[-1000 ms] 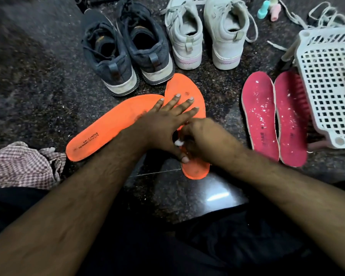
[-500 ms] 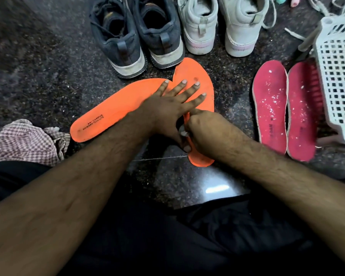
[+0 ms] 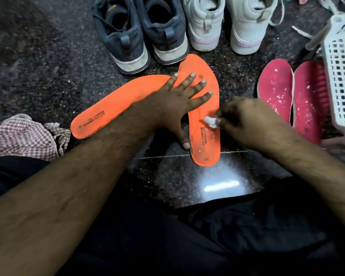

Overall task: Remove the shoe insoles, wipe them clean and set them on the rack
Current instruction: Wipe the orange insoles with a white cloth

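Observation:
Two orange insoles lie on the dark stone floor, their toe ends overlapping. My left hand point(image 3: 179, 100) presses flat with spread fingers on the upright orange insole point(image 3: 205, 144), near its front. My right hand point(image 3: 245, 120) pinches a small white wad point(image 3: 211, 122) against that insole's middle. The other orange insole point(image 3: 112, 110) lies slanting to the left, partly under my left forearm. Two pink insoles point(image 3: 275, 90) speckled with white bits lie at the right, beside a white plastic rack point(image 3: 341, 80).
A pair of dark grey shoes point(image 3: 139, 32) and a pair of white shoes point(image 3: 225, 24) stand at the back. A checked cloth point(image 3: 22, 136) lies crumpled at the left. Loose white laces trail near the rack. My dark-clothed legs fill the foreground.
My right hand has slid right and away from my left hand, uncovering the insole's heel half and the white wad. The camera view has dipped and shifted.

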The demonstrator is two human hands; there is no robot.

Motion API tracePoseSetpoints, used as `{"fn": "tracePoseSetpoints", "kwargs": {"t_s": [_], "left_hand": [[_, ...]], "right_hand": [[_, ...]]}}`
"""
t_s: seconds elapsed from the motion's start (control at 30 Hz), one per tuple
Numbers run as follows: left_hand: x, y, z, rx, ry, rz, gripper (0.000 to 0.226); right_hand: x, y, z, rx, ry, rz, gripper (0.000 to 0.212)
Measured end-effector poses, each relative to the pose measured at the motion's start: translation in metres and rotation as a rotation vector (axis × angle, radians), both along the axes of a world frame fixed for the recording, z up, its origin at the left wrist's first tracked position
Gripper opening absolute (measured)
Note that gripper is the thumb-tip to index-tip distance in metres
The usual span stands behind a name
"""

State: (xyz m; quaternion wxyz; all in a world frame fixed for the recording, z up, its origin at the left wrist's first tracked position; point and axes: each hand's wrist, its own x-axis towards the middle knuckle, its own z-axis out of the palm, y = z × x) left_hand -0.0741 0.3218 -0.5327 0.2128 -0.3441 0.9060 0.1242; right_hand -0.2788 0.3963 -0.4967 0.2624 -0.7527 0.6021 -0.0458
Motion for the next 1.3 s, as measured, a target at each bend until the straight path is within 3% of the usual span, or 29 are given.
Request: {"fn": "tracePoseSetpoints", "kwargs": {"t_s": [0.17, 0.5, 0.67, 0.73, 0.8, 0.87, 0.93, 1.07, 1.3], "left_hand": [[0.001, 0.001, -0.001, -0.073, 0.006, -0.007, 0.141], [0.001, 0.003, -0.002, -0.129, -0.030, -0.005, 0.139], [0.000, 0.004, -0.004, -0.103, -0.017, 0.006, 0.140], [-0.001, 0.002, -0.005, -0.073, 0.011, 0.018, 0.134], [-0.003, 0.001, -0.003, -0.046, 0.070, 0.051, 0.124], [-0.006, 0.001, -0.003, -0.037, 0.124, 0.073, 0.117], [-0.007, 0.002, -0.003, -0.055, 0.140, 0.068, 0.114], [-0.005, 0.002, -0.005, -0.072, 0.117, 0.072, 0.117], [-0.003, 0.003, -0.006, -0.131, 0.082, 0.052, 0.119]], "right_hand": [[0.032, 0.003, -0.019, 0.005, 0.033, 0.153, 0.021], [0.041, 0.025, -0.016, 0.208, 0.092, 0.169, 0.011], [0.010, 0.024, -0.002, 0.500, 0.000, 0.264, 0.014], [-0.009, 0.018, 0.008, 0.565, -0.197, 0.157, 0.011], [-0.021, 0.007, 0.007, 0.432, -0.396, -0.049, 0.001], [-0.022, -0.006, -0.006, 0.140, -0.280, -0.096, 0.008], [-0.013, -0.012, -0.017, 0.014, -0.118, -0.045, 0.012], [0.001, -0.022, -0.023, -0.025, -0.082, 0.131, 0.022], [0.011, -0.021, -0.027, 0.021, 0.001, 0.220, 0.023]]}}
